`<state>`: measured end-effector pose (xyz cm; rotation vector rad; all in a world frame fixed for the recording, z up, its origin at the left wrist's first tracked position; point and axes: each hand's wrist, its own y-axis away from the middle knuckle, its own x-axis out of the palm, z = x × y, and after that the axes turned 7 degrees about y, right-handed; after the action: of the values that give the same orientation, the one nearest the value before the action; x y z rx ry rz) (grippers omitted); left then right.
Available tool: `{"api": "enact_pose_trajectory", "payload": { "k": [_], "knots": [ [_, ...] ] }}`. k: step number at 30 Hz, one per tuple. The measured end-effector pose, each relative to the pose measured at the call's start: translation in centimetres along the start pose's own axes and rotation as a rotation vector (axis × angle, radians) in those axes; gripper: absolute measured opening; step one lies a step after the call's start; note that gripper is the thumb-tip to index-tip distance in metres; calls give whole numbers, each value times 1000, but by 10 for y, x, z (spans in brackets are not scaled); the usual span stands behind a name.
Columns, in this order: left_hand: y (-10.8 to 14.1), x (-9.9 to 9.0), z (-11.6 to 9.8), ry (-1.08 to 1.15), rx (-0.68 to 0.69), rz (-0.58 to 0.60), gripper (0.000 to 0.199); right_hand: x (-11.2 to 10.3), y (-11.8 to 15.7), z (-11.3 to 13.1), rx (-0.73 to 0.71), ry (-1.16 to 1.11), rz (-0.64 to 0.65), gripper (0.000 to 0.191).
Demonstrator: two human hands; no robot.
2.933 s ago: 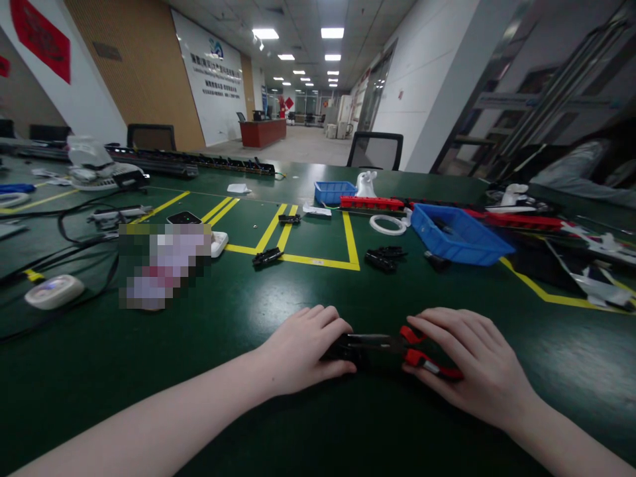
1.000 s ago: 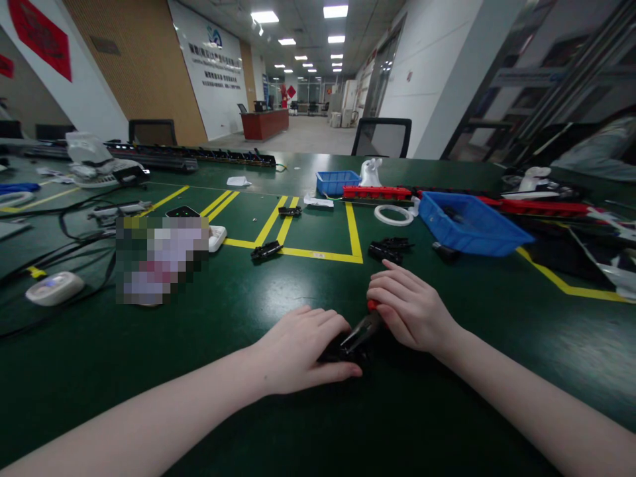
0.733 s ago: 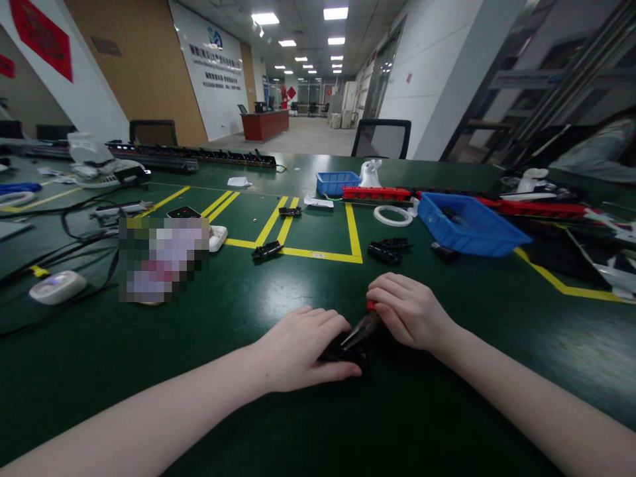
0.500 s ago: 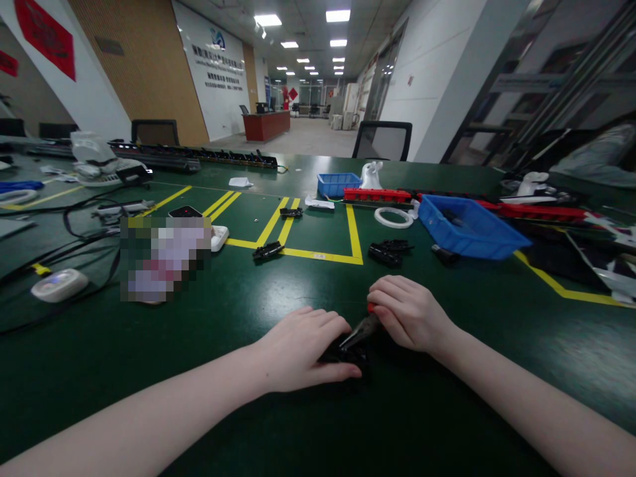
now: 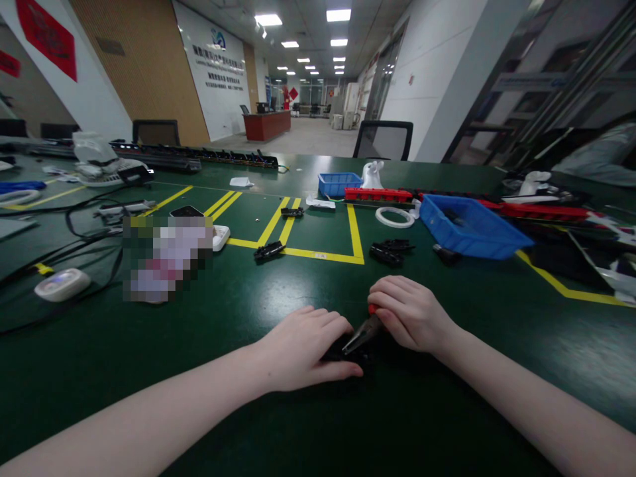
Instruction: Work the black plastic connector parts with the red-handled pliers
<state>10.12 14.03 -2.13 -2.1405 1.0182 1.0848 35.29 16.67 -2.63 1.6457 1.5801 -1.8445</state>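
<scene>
My left hand point(image 5: 311, 348) is closed around a small black part point(image 5: 334, 351) on the green tabletop, thumb on the near side and fingers on the far side. Much of that part lies hidden under the hand. Wrapped round the red handles of needle-nose pliers point(image 5: 362, 333) is my right hand point(image 5: 410, 311). The metal jaws point left and down, with their tip at the black part between my left thumb and fingers. Whether the tip grips anything is too small to tell.
Beyond my hands lie black parts point(image 5: 387, 253) and another black part point(image 5: 269, 251). Right of them stands a blue bin point(image 5: 477, 232), with a white ring point(image 5: 394, 217) beside it. Leftward are a blurred-out phone-like object point(image 5: 169, 262), a white mouse-like device point(image 5: 62, 285) and black cables.
The pliers' tip has shifted slightly, and its jaws show more clearly over the black part. Both hands stay nearly in place.
</scene>
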Motion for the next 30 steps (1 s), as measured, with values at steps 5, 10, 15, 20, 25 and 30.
{"api": "enact_pose_trajectory", "payload": {
  "k": [5, 10, 15, 20, 25, 30],
  "knots": [
    [0, -1, -1, 16, -12, -3, 35, 1, 0, -1, -16, 0, 4, 29],
    [0, 0, 1, 17, -2, -13, 36, 1, 0, 0, -21, 2, 1, 29],
    [-1, 0, 0, 2, -24, 5, 38, 2, 1, 0, -18, -6, 9, 29],
    [-2, 1, 0, 27, -32, -7, 38, 2, 2, -2, -1, -19, 16, 29],
    [0, 4, 4, 17, -1, -23, 40, 1, 1, -3, -1, -38, 9, 27],
    [0, 4, 5, 11, 15, -27, 39, 2, 0, -2, 16, -52, -18, 24]
  ]
}}
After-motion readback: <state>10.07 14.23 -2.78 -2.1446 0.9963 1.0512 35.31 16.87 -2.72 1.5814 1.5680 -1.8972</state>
